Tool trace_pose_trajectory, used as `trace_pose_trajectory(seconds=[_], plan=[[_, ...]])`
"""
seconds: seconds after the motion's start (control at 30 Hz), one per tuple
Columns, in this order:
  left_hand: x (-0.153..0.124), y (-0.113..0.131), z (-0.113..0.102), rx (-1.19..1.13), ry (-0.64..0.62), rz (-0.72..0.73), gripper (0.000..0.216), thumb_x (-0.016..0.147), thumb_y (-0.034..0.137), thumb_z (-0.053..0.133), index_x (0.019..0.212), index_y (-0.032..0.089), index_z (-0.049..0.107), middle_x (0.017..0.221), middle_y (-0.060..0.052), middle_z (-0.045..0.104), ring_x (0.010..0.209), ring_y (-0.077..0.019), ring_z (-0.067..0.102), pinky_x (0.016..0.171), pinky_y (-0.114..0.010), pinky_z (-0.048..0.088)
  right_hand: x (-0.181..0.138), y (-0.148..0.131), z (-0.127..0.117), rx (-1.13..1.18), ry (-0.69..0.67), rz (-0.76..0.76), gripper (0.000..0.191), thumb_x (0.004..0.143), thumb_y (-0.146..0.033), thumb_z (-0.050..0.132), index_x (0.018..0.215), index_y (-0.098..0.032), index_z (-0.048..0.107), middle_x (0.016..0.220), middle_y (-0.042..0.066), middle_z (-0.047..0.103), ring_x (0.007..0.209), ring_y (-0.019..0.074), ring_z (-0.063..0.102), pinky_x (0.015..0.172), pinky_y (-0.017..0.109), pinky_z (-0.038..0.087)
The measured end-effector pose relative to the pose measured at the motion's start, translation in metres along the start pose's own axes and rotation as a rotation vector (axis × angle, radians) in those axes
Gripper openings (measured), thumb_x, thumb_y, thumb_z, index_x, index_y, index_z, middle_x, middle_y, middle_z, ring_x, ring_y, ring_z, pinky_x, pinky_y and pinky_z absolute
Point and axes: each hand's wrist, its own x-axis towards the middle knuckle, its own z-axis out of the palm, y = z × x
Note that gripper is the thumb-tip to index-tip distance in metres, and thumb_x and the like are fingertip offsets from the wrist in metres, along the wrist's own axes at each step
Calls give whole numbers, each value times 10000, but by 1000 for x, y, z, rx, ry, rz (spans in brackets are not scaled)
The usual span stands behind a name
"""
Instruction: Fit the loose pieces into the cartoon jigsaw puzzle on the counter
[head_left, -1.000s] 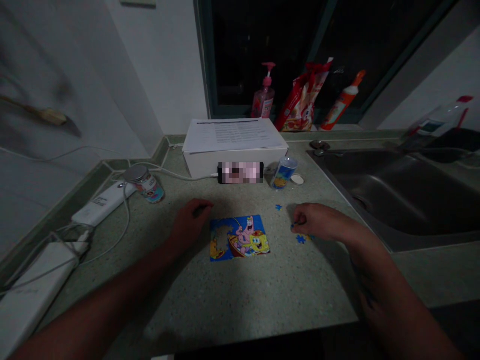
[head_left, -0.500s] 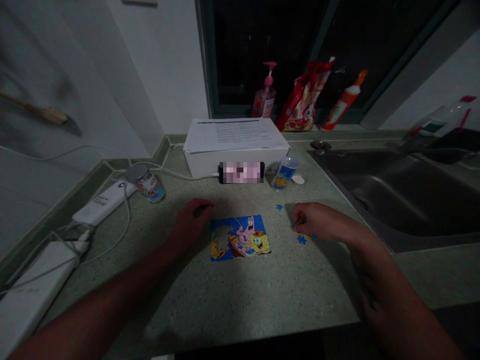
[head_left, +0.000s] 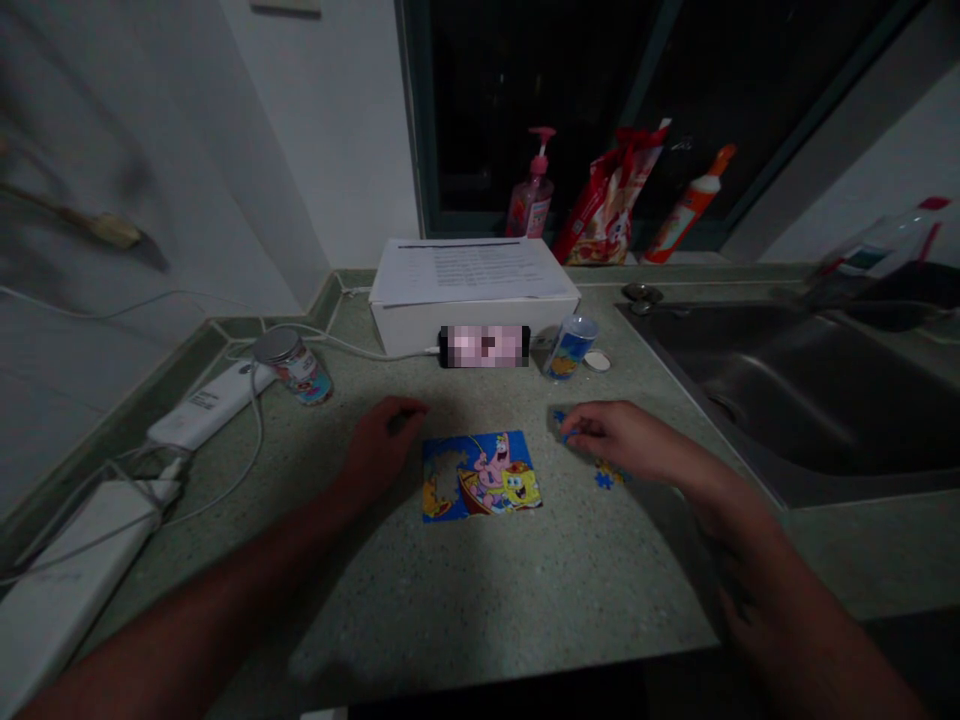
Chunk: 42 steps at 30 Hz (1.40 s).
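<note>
A partly assembled cartoon jigsaw puzzle (head_left: 499, 490) lies flat on the counter, with a gap in its left half where the counter shows through. My left hand (head_left: 384, 435) rests at the puzzle's upper left corner, thumb and forefinger apart and nothing visible between them. To the right of the puzzle, my right hand (head_left: 611, 435) pinches a small blue puzzle piece between its fingertips, partly hidden by them. Another blue piece (head_left: 559, 416) lies just beyond those fingertips. Several loose blue and yellow pieces (head_left: 604, 480) sit below the right hand.
Behind the puzzle, a phone (head_left: 484, 346) leans on a white box (head_left: 405, 322). A clear-topped can (head_left: 570, 350) and a round lid (head_left: 597, 360) stand right of it. At left are another can (head_left: 294, 368), power strips (head_left: 206, 405) and cables. A sink (head_left: 750, 400) borders the right.
My right hand has moved left from above the loose pieces toward the puzzle, carrying the pinched blue piece. My left hand has stayed in place.
</note>
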Motion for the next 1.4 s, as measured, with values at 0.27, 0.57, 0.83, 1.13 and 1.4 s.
trace_pose_trajectory(seconds=[0.27,0.57,0.83,1.13,1.4], plan=[[-12,10,-1,68,-5,197,161,898,305,599,944,280,751,999,-76,776,997,-289,731,1000,-483,563,16,-34,42,268,216,-70,85,942,-252,724,1002,-209,766,905,44,793,801,188,711,740,314,564],[-32,20,3,164,-119,412,162,951,328,626,973,288,782,996,-65,805,980,-288,723,980,-497,553,23,-51,74,581,167,-36,176,947,-262,678,1073,-203,785,985,73,827,803,196,763,737,337,625],[-39,23,6,127,-73,882,123,984,171,703,1079,246,687,958,-15,798,870,-213,719,841,-401,547,22,-62,97,693,193,-90,156,875,-272,715,1009,-223,780,885,36,814,732,173,741,667,297,588],[-37,26,7,155,-72,920,60,1022,186,654,1056,232,672,896,-11,782,829,-208,706,815,-393,546,22,-68,103,724,187,-136,123,865,-277,730,968,-219,766,828,12,796,692,153,711,649,288,559],[-35,25,6,89,-84,805,89,974,158,688,1006,238,712,896,-29,778,840,-211,729,797,-388,555,22,-70,104,700,208,-182,147,886,-281,734,1013,-215,768,858,25,813,704,156,721,638,279,549]])
